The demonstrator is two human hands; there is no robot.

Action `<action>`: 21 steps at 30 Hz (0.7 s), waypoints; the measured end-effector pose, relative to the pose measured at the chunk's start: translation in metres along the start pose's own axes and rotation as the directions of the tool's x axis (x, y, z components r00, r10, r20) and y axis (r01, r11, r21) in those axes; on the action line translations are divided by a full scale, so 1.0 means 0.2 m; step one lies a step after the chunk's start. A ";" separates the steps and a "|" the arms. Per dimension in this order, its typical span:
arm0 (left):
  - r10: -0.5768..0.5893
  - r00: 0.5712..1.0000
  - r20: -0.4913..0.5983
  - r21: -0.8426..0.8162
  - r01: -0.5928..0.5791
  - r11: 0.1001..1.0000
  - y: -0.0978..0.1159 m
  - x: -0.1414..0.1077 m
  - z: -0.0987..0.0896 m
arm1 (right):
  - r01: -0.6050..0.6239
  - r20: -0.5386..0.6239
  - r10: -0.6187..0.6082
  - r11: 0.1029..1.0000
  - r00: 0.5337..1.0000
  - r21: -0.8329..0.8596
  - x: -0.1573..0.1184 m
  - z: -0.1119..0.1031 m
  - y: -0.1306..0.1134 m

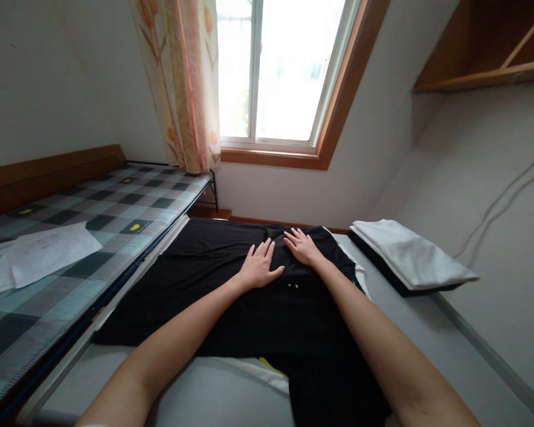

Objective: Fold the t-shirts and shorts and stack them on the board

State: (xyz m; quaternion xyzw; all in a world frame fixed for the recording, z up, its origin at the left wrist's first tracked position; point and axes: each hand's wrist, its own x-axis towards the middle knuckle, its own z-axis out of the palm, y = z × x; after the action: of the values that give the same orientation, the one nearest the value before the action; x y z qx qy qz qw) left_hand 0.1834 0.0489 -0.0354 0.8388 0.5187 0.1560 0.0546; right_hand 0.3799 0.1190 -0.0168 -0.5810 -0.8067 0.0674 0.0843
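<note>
A black garment (258,320) lies spread on a light grey surface (222,391), with a few small white marks near its middle. Flat on the cloth rests my left hand (258,265), its fingers apart and its thumb pointing right. My right hand (301,245) lies a little farther off to the right, palm down with fingers spread, also on the black fabric. Nothing is held in either hand. White cloth shows from under the garment at its right edge and near the front, where a bit of yellow is visible too.
Folded white cloth (409,252) sits on black cloth at the right, beside the wall. On the left, papers (48,252) lie on a checkered mattress (133,198). Behind are a window (285,77) and a floral curtain (184,83). A wooden shelf (485,74) hangs upper right.
</note>
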 end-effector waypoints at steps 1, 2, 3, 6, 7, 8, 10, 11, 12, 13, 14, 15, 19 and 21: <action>-0.008 1.000 -0.002 -0.004 0.008 1.000 0.00 0.00 0.00 | -0.001 -0.018 0.001 1.000 1.000 -0.001 -0.02 0.00 0.00; -0.016 1.000 -0.004 -0.008 0.016 1.000 0.00 0.00 0.00 | -0.002 -0.034 0.001 1.000 0.999 -0.004 -0.03 0.01 0.01; -0.021 1.000 -0.004 -0.011 0.021 1.000 -0.01 0.00 -0.01 | -0.001 -0.048 0.000 1.000 0.999 -0.009 -0.06 0.02 0.01; -0.024 1.000 0.003 -0.014 0.024 1.000 -0.01 0.00 -0.02 | 0.006 -0.082 -0.009 0.999 0.997 -0.038 -0.15 0.04 0.03; -0.023 1.000 0.007 -0.013 0.023 1.000 -0.01 0.00 -0.02 | 0.011 -0.096 -0.015 0.999 0.995 -0.052 -0.18 0.04 0.03; -0.022 1.000 0.012 -0.011 0.022 1.000 -0.01 0.00 -0.02 | 0.015 -0.116 -0.023 0.998 0.993 -0.067 -0.22 0.04 0.03; -0.017 1.000 0.021 -0.006 0.018 1.000 -0.01 0.01 -0.03 | 0.004 -0.180 -0.022 0.995 0.983 -0.102 -0.31 0.01 0.04; -0.013 1.000 0.024 -0.004 0.013 1.000 -0.02 0.01 -0.03 | -0.028 -0.221 0.000 0.992 0.975 -0.121 -0.35 0.00 0.04; -0.010 1.000 0.024 -0.003 0.010 1.000 -0.02 0.01 -0.03 | -0.081 -0.258 0.043 0.987 0.965 -0.138 -0.39 -0.02 0.04; -0.007 1.000 0.025 -0.002 0.007 1.000 -0.02 0.01 -0.03 | -0.145 -0.275 0.101 0.979 0.956 -0.144 -0.42 -0.05 0.04; -0.004 1.000 0.024 -0.002 0.004 1.000 -0.02 0.01 -0.03 | -0.208 -0.259 0.170 0.970 0.951 -0.127 -0.45 -0.07 0.04; -0.003 1.000 0.023 -0.002 0.004 1.000 -0.02 0.01 -0.03 | -0.265 -0.208 0.244 0.961 0.947 -0.084 -0.47 -0.09 0.05; -0.006 1.000 0.017 -0.010 0.006 1.000 -0.03 0.00 -0.02 | -0.409 0.122 0.391 0.889 0.912 0.205 -0.50 -0.15 0.06; -0.004 1.000 0.005 -0.013 0.004 1.000 -0.03 0.00 -0.02 | -0.434 0.191 0.392 0.848 0.900 0.304 -0.49 -0.16 0.07</action>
State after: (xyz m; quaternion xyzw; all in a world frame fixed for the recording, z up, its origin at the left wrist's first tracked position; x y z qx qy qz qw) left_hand 0.1775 0.0518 -0.0335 0.8378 0.5193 0.1570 0.0619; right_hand 0.4302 0.0304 0.0050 -0.7123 -0.6425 0.2572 0.1172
